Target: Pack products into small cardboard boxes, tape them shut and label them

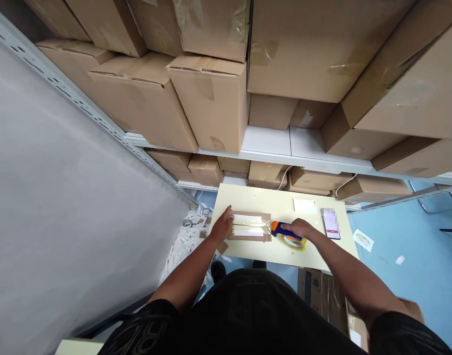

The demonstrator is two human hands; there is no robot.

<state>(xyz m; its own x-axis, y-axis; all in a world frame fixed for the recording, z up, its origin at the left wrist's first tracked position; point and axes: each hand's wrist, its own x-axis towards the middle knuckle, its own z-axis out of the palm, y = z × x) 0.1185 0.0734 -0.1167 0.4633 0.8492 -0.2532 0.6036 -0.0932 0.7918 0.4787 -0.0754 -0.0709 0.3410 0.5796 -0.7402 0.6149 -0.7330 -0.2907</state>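
Observation:
A small flat cardboard package point(250, 227) with white labels and clear tape across it lies on a pale yellow table point(270, 199). My left hand point(222, 226) rests on the package's left end, fingers bent over its edge. My right hand point(301, 228) is closed round an orange and blue tape dispenser point(288, 235) with a yellowish tape roll, which sits at the package's right end.
A phone point(330, 223) and a white card point(304, 205) lie on the table's far right. Metal shelving point(270, 153) stacked with cardboard boxes point(211, 93) rises behind. Paper scraps and tape rolls point(191, 229) litter the blue floor at left. A flattened box point(322, 291) stands under the table.

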